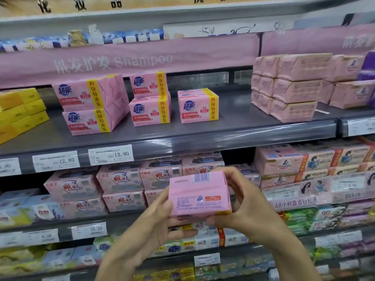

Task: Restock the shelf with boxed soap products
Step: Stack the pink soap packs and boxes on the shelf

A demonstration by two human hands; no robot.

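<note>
Both hands clasp one pink soap pack (199,193) between them. The left hand (154,224) curls round its 8 o'clock corner, with the thumb laid on the near face and the fingers underneath. The right hand (249,209) wraps the 3 o'clock side, fingers hooked over the top edge and thumb at the bottom. The pack sits wholly inside this grip, roughly level, with its barcode side toward the camera. A two-sided hold probably lets the person turn it: judging by the packs on display, the logo face should point outward, and here it points away.

At 12 o'clock from the grip, the grey shelf (203,132) carries matching pink packs with yellow bands. A low stack (198,107) stands straight above the hands, a taller stack (150,100) at 11 o'clock, and a left stack (91,104) toward 10 o'clock. All show their logos forward and sit back from the shelf lip.

The held pack seems meant for the low stack, or for the bare shelf at 1 o'clock between that stack and the pale wrapped blocks (288,86). It is well below that shelf, in front of the lower rows. The 13.90 price tag (111,154) hangs at 10 o'clock.
</note>
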